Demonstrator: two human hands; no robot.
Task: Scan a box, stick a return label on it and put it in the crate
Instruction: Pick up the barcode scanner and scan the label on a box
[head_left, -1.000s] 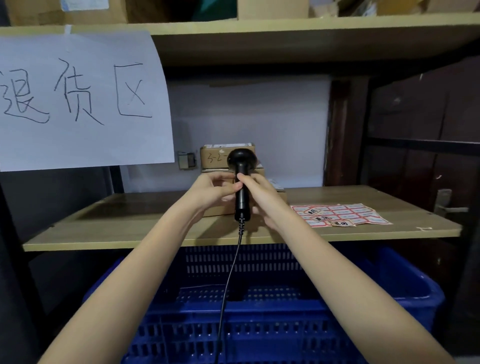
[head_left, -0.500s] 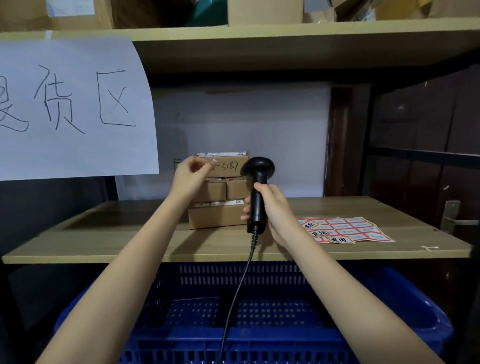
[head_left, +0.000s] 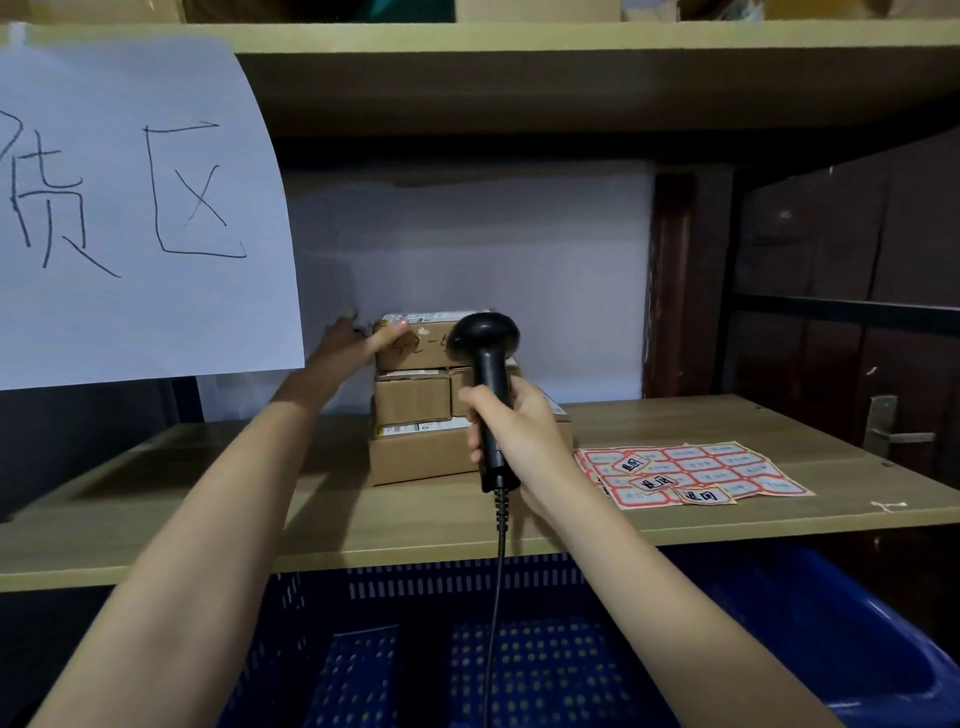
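While the left hand (head_left: 347, 347) is reaching to the top box (head_left: 415, 345) of the stack, its thumb is lying across that box's front upper edge and its fingers are spreading loosely round the left side, touching rather than lifting; the right hand (head_left: 511, 423) is clenching the grip of a black scanner (head_left: 487, 387), holding it upright with the head level with the top box and partly covering the stack; the scanner's cable (head_left: 498, 582) is hanging straight down over the shelf's front edge. Under the top box two smaller boxes (head_left: 413, 397) are sitting side by side on a wider bottom box (head_left: 421, 457). Just right of the stack a label sheet (head_left: 693, 473) is lying flat on the wooden shelf (head_left: 208, 499); a few loose labels are resting on it. Below the shelf a blue crate (head_left: 779, 623) is standing; a white paper sign (head_left: 140, 208) with handwriting is hanging at the upper left; a pale wall (head_left: 493, 244) is closing the back.
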